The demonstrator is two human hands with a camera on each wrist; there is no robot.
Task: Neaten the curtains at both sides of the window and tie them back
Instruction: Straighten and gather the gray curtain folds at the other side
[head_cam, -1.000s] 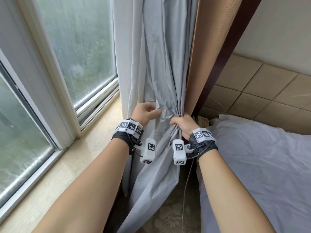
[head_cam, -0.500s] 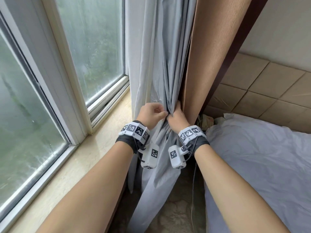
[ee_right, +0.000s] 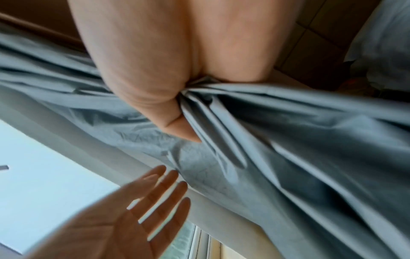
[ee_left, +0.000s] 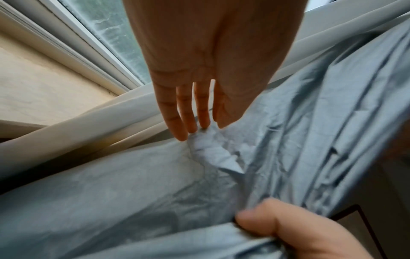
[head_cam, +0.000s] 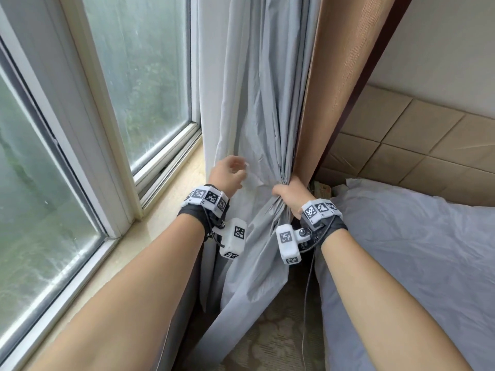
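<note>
Right hand (head_cam: 290, 195) is clenched round a gathered bunch of the pale grey-blue fabric curtain (head_cam: 257, 108), thumb pressed across the pleats, pinning them close against the tall brown wood-grain panel (head_cam: 329, 84) at the right end of the white-framed window (head_cam: 112, 84); the right wrist view shows the folds fanning out from that fist. Left hand (head_cam: 227, 175) is spread and holds nothing: in the left wrist view its straight fingers (ee_left: 184, 113) just touch a crumpled ridge of loose cloth on the window side of the bunch, beside the whiter lining fold (ee_left: 93, 122). Below the fist the curtain hangs slack to the patterned floor (head_cam: 270, 341), between the beige stone windowsill (head_cam: 139, 236) and the bed with its grey sheet (head_cam: 415, 263).

By my reading this is the gathering step on the right-side curtain, with the tying not yet begun; no tie-back cord or hook is visible in any view. The next move likely calls for the left hand to sweep the remaining loose fabric toward the fist so the pleats sit evenly, while the right hand's hold does not slacken, then to find something to bind the bunch
</note>
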